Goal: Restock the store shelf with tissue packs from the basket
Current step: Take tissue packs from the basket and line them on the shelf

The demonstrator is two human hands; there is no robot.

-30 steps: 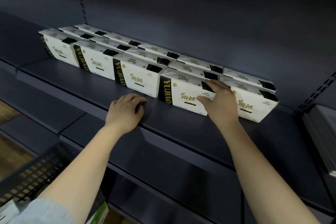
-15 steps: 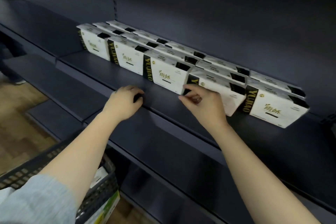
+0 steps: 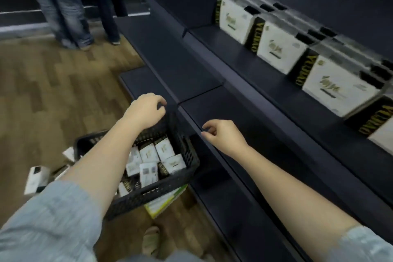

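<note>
Tissue packs [image 3: 278, 48] stand in a row on the dark shelf [image 3: 265, 83], with more lying jumbled in the black basket [image 3: 170, 185] on the floor below. Her left hand [image 3: 145, 109] hangs above the basket, fingers loosely curled and holding nothing. Her right hand [image 3: 223, 136] hangs beside the lower shelf edge, likewise loosely curled with nothing in it.

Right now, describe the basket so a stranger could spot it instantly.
Start at the dark shelving on the right and drop to the wooden floor at its foot. There stands the black mesh basket, under the left hand, the only container holding loose white tissue packs.
</note>
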